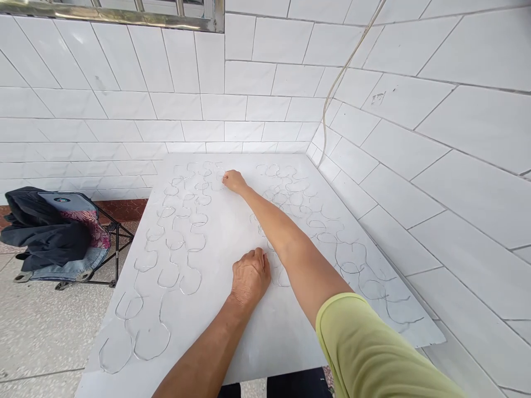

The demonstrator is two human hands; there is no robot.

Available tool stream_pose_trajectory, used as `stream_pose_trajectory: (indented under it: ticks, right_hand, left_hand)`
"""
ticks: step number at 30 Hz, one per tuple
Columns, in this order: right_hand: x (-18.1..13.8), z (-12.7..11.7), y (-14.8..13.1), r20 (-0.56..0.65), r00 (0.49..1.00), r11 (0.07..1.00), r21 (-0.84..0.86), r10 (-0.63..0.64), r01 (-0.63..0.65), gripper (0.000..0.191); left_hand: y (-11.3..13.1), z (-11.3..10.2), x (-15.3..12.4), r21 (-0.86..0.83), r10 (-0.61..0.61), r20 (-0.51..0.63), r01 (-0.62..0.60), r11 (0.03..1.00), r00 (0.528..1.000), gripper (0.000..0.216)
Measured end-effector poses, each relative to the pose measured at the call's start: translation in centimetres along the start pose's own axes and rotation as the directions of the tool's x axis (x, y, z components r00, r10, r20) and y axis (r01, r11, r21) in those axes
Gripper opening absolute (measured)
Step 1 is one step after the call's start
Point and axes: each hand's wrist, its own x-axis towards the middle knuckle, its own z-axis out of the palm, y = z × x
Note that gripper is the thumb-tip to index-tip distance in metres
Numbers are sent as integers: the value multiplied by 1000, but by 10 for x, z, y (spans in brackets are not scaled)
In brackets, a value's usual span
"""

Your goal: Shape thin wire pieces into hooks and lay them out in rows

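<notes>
A white tabletop (232, 232) carries several bent wire loops in rows, one group on the left (174, 240) and one on the right (344, 254). My right hand (233, 180) reaches far across the table, its fingers pinched together at the far end of the left group, on a wire loop. My left hand (250, 275) rests knuckles up near the table's middle, fingers curled down onto the surface beside a wire loop (279, 275); what lies under its fingers is hidden.
White tiled walls close in the far side and the right side of the table. A thin cable (332, 97) hangs down the corner. On the floor at left stands a black wire rack (118, 237) piled with dark clothes and a denim garment.
</notes>
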Motion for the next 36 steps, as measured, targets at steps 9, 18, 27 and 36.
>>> stream_pose_trajectory:
  ticks: [9, 18, 27, 36]
  right_hand:
    - [-24, -32, 0, -97, 993, 990, -129, -65, 52, 8]
    - [-160, -111, 55, -26, 995, 994, -58, -94, 92, 11]
    - [-228, -107, 51, 93, 993, 977, -203, 79, -58, 46]
    - [-225, -102, 54, 97, 969, 971, 51, 228, -234, 38]
  left_hand:
    - [0, -1, 2, 28, 10, -14, -10, 1000, 1000, 27]
    - [0, -2, 6, 39, 17, -101, -13, 999, 995, 25]
    - [0, -5, 7, 26, -1, -107, 4, 1000, 994, 25]
    - [-1, -4, 7, 37, 2, -146, 4, 999, 989, 24]
